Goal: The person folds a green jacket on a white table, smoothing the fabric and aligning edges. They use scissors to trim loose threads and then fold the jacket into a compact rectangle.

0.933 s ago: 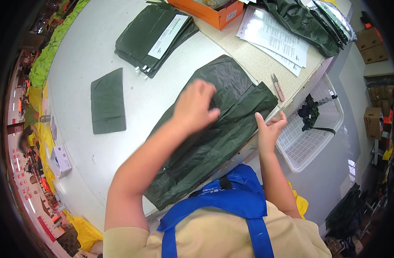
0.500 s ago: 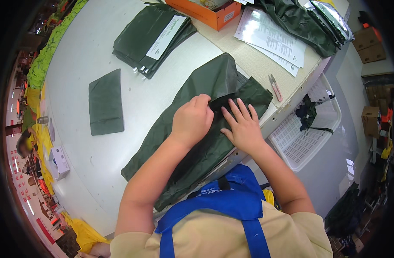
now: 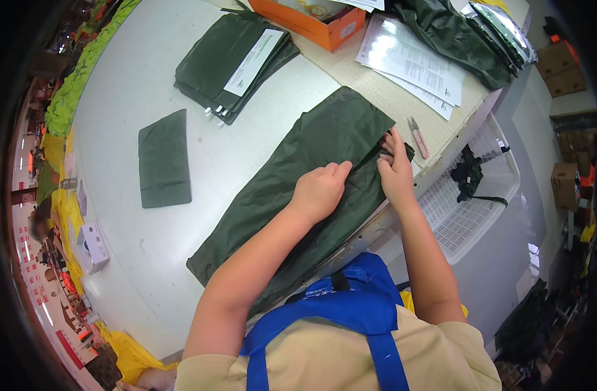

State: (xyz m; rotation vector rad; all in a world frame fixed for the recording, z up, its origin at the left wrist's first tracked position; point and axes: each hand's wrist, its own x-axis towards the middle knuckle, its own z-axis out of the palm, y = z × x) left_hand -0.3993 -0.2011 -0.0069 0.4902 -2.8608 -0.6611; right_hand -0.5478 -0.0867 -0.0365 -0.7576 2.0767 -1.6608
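Observation:
A dark green folded fabric piece [image 3: 292, 159], like thin coated cloth, lies slantwise along the table's front edge. My left hand [image 3: 321, 192] is closed in a pinch on its upper layer near the middle. At the right end, my right hand [image 3: 397, 173] has its fingers curled round the corner of the folded-over flap, thumb towards the inside. Part of the lower layer shows beside that hand. Small thread snips [image 3: 419, 138] with pinkish handles lie just right of the cloth.
On the white table [image 3: 132, 260] are a flat green pouch [image 3: 165, 159], a stack of green pouches [image 3: 213, 62] with a white label strip, an orange box [image 3: 311, 26] and printed sheets [image 3: 412, 58]. More green fabric [image 3: 441, 42] lies at the far right. A white basket [image 3: 454, 221] stands below the edge.
The fabric's upper layer has been drawn rightward over the opening. My left hand moved right with it. My right hand went from lying spread on the cloth to gripping the flap's corner.

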